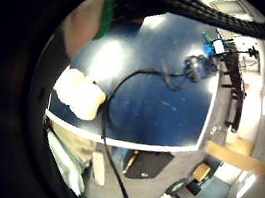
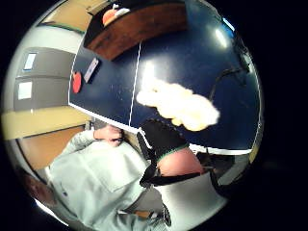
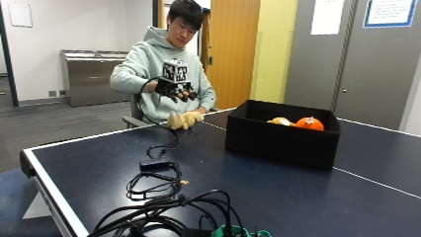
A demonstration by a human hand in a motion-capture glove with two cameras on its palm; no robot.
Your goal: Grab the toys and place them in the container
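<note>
Pale yellow plush toy (image 3: 184, 120) lies on the tabletop (image 3: 276, 187) near its edge, directly below the gloved right hand (image 3: 175, 89). Hand hovers above it, not touching; fingers hang spread and relaxed, holding nothing. Black container (image 3: 281, 133) sits on the tabletop well off to the hand's left side, with an orange toy (image 3: 309, 123) and a yellowish toy (image 3: 279, 121) inside.

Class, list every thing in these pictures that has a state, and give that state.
gloved right hand: raised above the yellow toy, fingers hanging open, holding nothing.
yellow toy: lying on the table, untouched.
black container: open-topped, holding toys.
orange toy: inside the container.
</note>
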